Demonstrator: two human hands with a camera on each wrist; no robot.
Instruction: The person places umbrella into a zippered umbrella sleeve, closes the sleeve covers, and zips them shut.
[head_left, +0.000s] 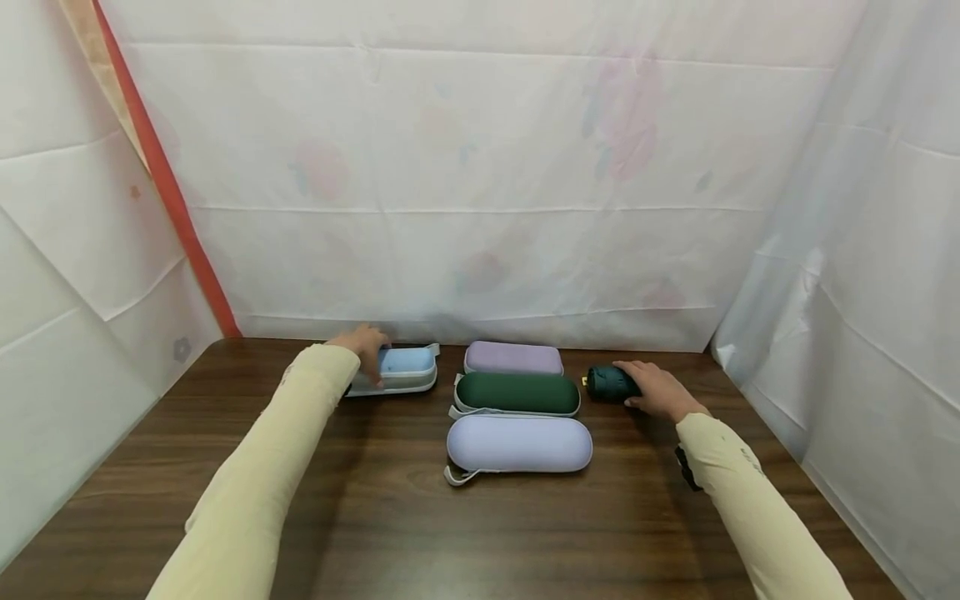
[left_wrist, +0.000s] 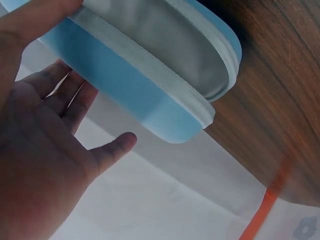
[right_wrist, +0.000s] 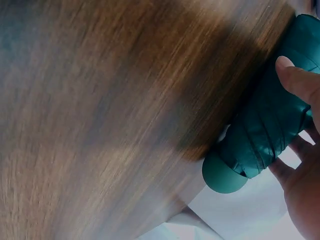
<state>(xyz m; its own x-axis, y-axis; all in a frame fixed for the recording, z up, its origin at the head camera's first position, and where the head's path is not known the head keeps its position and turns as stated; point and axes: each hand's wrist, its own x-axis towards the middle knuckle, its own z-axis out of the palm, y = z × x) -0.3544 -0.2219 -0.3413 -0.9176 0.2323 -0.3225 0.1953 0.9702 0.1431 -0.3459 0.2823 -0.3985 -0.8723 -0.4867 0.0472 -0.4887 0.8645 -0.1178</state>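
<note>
At the back left of the table, my left hand grips a light blue zip case by its left end. The left wrist view shows this case unzipped and parted, with a grey lining. One digit lies over its rim and other fingers are behind the blue shell; the little finger sticks out. On the right, my right hand holds a folded dark green umbrella lying on the table. Seen from the right wrist, my thumb rests on one side of the umbrella and fingers on the other.
Between the hands, three closed cases lie in a column: a mauve one at the back, a dark green one, and a lavender one in front with a strap loop. White sheeting rises behind the wooden table.
</note>
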